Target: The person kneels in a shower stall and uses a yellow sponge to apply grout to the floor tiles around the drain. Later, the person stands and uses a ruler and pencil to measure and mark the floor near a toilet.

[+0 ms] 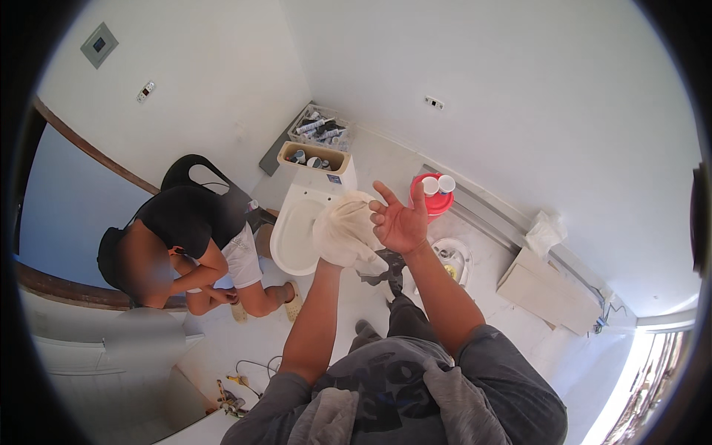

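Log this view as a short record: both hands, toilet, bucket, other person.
Left hand: hidden by pale cloth
Right hand: empty, open, palm facing camera
Toilet: beyond and left of the cloth; tank lidless, holding small containers
Bucket: red, topped by two white cups
Co-worker: at left, leaning forward

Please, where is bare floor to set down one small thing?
Bare floor shows between the toilet tank and red bucket, and between the seated person's sandals and dark cable. Crowded: between bowl and bucket, by the cloth and your right hand; inside the tank, among containers.
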A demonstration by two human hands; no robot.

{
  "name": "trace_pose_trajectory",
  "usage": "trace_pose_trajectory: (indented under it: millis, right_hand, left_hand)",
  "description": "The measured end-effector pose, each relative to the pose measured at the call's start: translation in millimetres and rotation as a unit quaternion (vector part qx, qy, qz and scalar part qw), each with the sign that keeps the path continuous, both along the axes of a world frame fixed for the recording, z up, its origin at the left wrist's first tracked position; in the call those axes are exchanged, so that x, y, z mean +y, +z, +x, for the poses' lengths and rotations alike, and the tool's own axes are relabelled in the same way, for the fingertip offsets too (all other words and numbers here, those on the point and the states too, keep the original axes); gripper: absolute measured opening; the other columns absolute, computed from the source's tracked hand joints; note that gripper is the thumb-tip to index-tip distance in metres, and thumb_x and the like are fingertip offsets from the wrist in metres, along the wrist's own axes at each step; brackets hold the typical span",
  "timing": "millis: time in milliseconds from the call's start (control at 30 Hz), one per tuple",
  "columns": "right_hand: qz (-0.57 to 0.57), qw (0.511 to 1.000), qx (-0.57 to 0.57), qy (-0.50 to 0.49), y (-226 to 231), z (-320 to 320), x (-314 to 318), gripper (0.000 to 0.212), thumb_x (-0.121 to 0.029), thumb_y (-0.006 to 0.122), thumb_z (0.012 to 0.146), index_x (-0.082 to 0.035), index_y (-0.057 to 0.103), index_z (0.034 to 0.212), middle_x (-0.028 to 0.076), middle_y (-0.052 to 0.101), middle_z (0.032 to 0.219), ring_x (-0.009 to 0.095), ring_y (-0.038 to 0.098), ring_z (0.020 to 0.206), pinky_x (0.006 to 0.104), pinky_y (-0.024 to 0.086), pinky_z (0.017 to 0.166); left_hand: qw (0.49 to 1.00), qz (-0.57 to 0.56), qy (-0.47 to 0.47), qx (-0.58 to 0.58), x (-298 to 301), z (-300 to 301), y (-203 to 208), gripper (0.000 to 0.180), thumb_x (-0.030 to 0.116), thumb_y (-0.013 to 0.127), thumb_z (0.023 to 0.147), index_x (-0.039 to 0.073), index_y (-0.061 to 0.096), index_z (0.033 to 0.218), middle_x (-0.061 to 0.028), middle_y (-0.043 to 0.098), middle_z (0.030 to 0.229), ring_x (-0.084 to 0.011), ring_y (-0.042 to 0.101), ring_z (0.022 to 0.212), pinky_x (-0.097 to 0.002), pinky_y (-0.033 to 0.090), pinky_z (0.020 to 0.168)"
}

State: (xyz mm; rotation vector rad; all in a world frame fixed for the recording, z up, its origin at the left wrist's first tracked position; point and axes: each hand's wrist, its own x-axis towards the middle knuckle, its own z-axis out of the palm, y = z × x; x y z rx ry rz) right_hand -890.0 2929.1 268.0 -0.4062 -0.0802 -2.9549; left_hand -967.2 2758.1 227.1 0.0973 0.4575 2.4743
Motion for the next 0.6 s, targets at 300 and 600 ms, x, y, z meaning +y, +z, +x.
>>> trace_pose_trajectory:
  millis: [300,600]
  right_hand:
    - [0.601,0.721,-0.162,-0.304,-79,-12,-66,0.084,-0.064,0.046,0.1,-0.002,0.032,0.154,0.026,0.052,0.142,0.035,0.057,0.126,0.0434,0.043,0.109]
    - [0.546,0.782,-0.186,0.237,11,99,-48,0.087,-0.065,0.048,0.099,-0.005,0.027,0.159,0.025,0.041,0.155,0.035,0.049,0.138,0.0464,0.032,0.118]
  left_hand:
    - [0.988,-0.145,-0.022,-0.038,35,95,-41,0.052,0.041,0.045,0.107,0.01,0.04,0.149,-0.0073,0.051,0.143,-0.0225,0.053,0.129,-0.0367,0.046,0.106]
    - [0.923,0.247,-0.289,0.053,-17,35,-128,0.048,0.041,0.054,0.102,0.01,0.053,0.139,-0.0107,0.06,0.131,-0.0233,0.055,0.125,-0.0371,0.047,0.103]
